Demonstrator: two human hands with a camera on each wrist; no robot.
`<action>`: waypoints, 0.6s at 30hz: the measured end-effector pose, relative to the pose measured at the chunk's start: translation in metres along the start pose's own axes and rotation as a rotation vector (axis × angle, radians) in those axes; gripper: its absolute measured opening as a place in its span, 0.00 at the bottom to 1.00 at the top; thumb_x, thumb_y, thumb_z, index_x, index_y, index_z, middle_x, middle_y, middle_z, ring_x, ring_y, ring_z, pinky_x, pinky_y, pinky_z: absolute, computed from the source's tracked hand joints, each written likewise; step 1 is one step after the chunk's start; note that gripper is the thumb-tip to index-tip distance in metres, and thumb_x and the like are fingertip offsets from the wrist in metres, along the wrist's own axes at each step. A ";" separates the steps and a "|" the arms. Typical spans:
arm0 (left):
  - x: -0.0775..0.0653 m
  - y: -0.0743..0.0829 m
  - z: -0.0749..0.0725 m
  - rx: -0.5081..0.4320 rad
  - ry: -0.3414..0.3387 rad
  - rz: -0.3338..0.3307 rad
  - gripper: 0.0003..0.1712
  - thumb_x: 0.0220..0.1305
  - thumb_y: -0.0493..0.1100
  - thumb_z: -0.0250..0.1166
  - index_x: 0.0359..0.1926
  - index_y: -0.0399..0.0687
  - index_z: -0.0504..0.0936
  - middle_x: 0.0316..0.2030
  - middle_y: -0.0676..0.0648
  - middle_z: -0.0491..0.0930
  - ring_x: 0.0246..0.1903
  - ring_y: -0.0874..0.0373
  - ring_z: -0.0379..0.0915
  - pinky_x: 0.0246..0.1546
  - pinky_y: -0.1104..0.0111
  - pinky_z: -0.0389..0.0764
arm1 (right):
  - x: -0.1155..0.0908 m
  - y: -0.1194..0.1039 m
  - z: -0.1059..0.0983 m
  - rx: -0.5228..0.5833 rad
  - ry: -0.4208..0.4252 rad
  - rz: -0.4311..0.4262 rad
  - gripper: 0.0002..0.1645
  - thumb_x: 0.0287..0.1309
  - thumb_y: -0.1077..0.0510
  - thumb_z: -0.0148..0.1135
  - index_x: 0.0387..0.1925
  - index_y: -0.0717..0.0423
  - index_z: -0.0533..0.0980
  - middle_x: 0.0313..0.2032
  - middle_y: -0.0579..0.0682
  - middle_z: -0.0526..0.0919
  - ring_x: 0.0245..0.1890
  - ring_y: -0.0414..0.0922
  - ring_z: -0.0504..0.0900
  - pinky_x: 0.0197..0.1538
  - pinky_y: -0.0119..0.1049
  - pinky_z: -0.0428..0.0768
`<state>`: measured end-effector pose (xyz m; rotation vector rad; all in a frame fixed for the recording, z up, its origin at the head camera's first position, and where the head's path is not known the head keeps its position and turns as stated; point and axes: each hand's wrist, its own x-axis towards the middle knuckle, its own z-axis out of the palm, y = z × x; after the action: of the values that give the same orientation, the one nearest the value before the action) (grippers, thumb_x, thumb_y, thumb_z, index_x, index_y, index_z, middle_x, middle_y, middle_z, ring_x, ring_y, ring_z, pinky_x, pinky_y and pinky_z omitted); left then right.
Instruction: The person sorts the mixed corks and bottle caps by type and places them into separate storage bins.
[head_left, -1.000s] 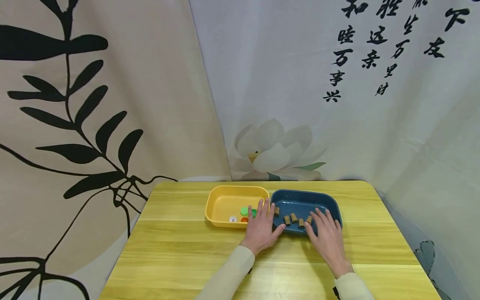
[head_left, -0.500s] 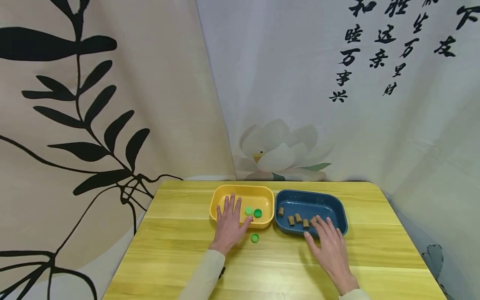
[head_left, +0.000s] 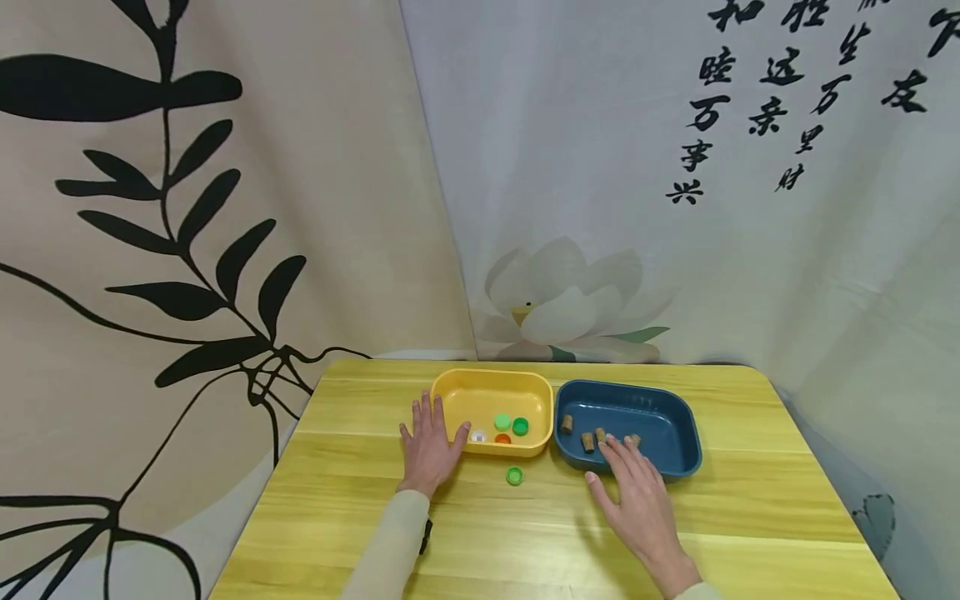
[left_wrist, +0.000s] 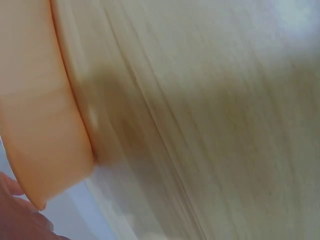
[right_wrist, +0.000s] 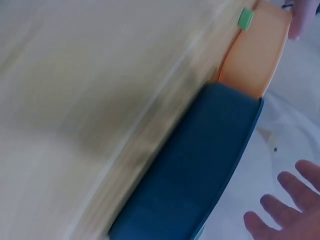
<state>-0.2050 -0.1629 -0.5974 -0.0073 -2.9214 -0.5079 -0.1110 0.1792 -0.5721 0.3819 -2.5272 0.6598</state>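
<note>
My left hand is at the front left corner of the yellow tray, fingers spread and fairly straight, with fingertips right at the rim. Inside that tray lie a light green cap, a darker green cap, a white one and an orange one. My right hand reaches over the near rim of the blue tray, its fingers extended and nothing gripped. Several corks, among them one near the left end, lie there, partly covered by my fingers.
Another green bottle cap lies on the wooden table just before the yellow tray. Both trays stand side by side near the back edge. Behind them hangs a printed cloth.
My left hand has moved left from the gap between the trays to the yellow tray's left corner, uncovering the caps and the green cap on the table. My right hand has shifted slightly left and nearer.
</note>
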 end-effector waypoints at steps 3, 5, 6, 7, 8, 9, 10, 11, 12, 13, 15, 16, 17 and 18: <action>-0.001 -0.003 0.000 -0.002 -0.004 -0.025 0.53 0.66 0.75 0.39 0.76 0.41 0.46 0.75 0.41 0.33 0.73 0.44 0.27 0.63 0.34 0.42 | -0.003 -0.010 0.006 0.021 -0.006 -0.051 0.32 0.60 0.43 0.62 0.60 0.56 0.74 0.62 0.55 0.74 0.63 0.58 0.69 0.57 0.60 0.69; -0.002 -0.006 -0.001 0.000 0.000 -0.039 0.54 0.65 0.75 0.39 0.76 0.40 0.46 0.75 0.41 0.33 0.73 0.43 0.29 0.63 0.33 0.42 | -0.004 -0.017 0.011 0.041 -0.016 -0.084 0.32 0.60 0.43 0.63 0.60 0.56 0.75 0.62 0.55 0.74 0.62 0.58 0.70 0.56 0.60 0.70; -0.002 -0.008 0.000 0.010 -0.002 -0.047 0.54 0.65 0.76 0.38 0.76 0.40 0.46 0.75 0.41 0.33 0.73 0.43 0.29 0.63 0.33 0.43 | -0.005 -0.020 0.014 0.051 -0.025 -0.097 0.32 0.60 0.43 0.63 0.60 0.56 0.74 0.62 0.54 0.74 0.62 0.58 0.70 0.56 0.60 0.70; -0.003 -0.009 0.000 0.014 -0.004 -0.051 0.54 0.65 0.76 0.38 0.76 0.40 0.46 0.75 0.41 0.34 0.73 0.44 0.30 0.63 0.33 0.44 | -0.006 -0.024 0.017 0.062 -0.038 -0.106 0.31 0.60 0.43 0.63 0.60 0.55 0.74 0.62 0.54 0.74 0.62 0.58 0.70 0.56 0.60 0.71; -0.003 -0.011 0.000 0.022 -0.010 -0.052 0.54 0.65 0.76 0.37 0.76 0.40 0.46 0.75 0.41 0.34 0.73 0.44 0.30 0.62 0.33 0.44 | -0.007 -0.028 0.020 0.071 -0.049 -0.115 0.31 0.60 0.43 0.63 0.60 0.56 0.75 0.62 0.54 0.74 0.62 0.58 0.70 0.56 0.60 0.71; -0.004 -0.012 0.000 0.023 -0.015 -0.052 0.54 0.66 0.76 0.37 0.76 0.39 0.45 0.75 0.41 0.35 0.73 0.44 0.30 0.62 0.33 0.44 | -0.007 -0.031 0.024 0.080 -0.065 -0.122 0.31 0.60 0.43 0.63 0.60 0.55 0.75 0.62 0.54 0.74 0.62 0.57 0.70 0.57 0.60 0.71; -0.004 -0.013 0.000 0.026 -0.020 -0.051 0.54 0.66 0.76 0.37 0.76 0.39 0.45 0.75 0.41 0.36 0.73 0.45 0.31 0.62 0.33 0.45 | -0.008 -0.035 0.027 0.081 -0.084 -0.129 0.30 0.61 0.43 0.62 0.60 0.55 0.75 0.62 0.54 0.74 0.63 0.57 0.70 0.57 0.60 0.71; -0.005 -0.014 0.000 0.029 -0.025 -0.051 0.54 0.66 0.76 0.36 0.76 0.40 0.45 0.75 0.41 0.38 0.73 0.46 0.31 0.62 0.33 0.45 | -0.009 -0.038 0.030 0.082 -0.105 -0.135 0.30 0.61 0.43 0.61 0.59 0.54 0.75 0.62 0.53 0.74 0.63 0.57 0.69 0.56 0.60 0.71; -0.006 -0.015 0.000 0.026 -0.027 -0.050 0.54 0.66 0.75 0.36 0.76 0.40 0.45 0.75 0.41 0.39 0.73 0.46 0.31 0.62 0.33 0.46 | -0.009 -0.042 0.034 0.079 -0.125 -0.143 0.30 0.62 0.42 0.61 0.59 0.54 0.75 0.61 0.53 0.74 0.63 0.56 0.69 0.56 0.60 0.71; -0.006 -0.016 0.000 0.024 -0.029 -0.046 0.53 0.66 0.75 0.36 0.76 0.39 0.45 0.75 0.41 0.39 0.73 0.47 0.31 0.62 0.33 0.46 | -0.010 -0.045 0.037 0.081 -0.146 -0.150 0.30 0.62 0.42 0.60 0.59 0.54 0.76 0.61 0.53 0.74 0.64 0.56 0.69 0.56 0.60 0.71; -0.007 -0.017 0.000 0.018 -0.027 -0.041 0.53 0.66 0.75 0.36 0.76 0.39 0.45 0.75 0.40 0.42 0.74 0.47 0.32 0.62 0.33 0.46 | -0.010 -0.052 0.043 0.076 -0.180 -0.164 0.29 0.63 0.41 0.59 0.59 0.53 0.76 0.61 0.52 0.75 0.64 0.57 0.69 0.56 0.60 0.71; -0.008 -0.017 0.000 0.018 -0.022 -0.038 0.53 0.66 0.75 0.36 0.76 0.39 0.45 0.75 0.40 0.42 0.74 0.46 0.34 0.62 0.33 0.46 | -0.010 -0.055 0.046 0.073 -0.193 -0.172 0.30 0.63 0.40 0.58 0.59 0.53 0.76 0.61 0.52 0.75 0.64 0.57 0.69 0.56 0.60 0.71; -0.009 -0.017 0.000 0.020 -0.019 -0.038 0.53 0.66 0.75 0.36 0.76 0.39 0.46 0.75 0.41 0.42 0.73 0.46 0.34 0.62 0.33 0.47 | -0.010 -0.058 0.048 0.070 -0.205 -0.179 0.30 0.63 0.39 0.58 0.59 0.53 0.75 0.61 0.52 0.74 0.64 0.57 0.69 0.56 0.60 0.71; -0.009 -0.017 0.000 0.023 -0.018 -0.038 0.53 0.66 0.75 0.36 0.76 0.39 0.46 0.75 0.41 0.42 0.73 0.45 0.35 0.62 0.33 0.47 | -0.010 -0.061 0.050 0.066 -0.215 -0.188 0.31 0.64 0.39 0.57 0.60 0.53 0.75 0.61 0.52 0.74 0.63 0.57 0.69 0.57 0.60 0.71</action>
<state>-0.1964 -0.1791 -0.6050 0.0463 -2.9496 -0.4832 -0.0997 0.1030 -0.5924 0.7394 -2.6305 0.6605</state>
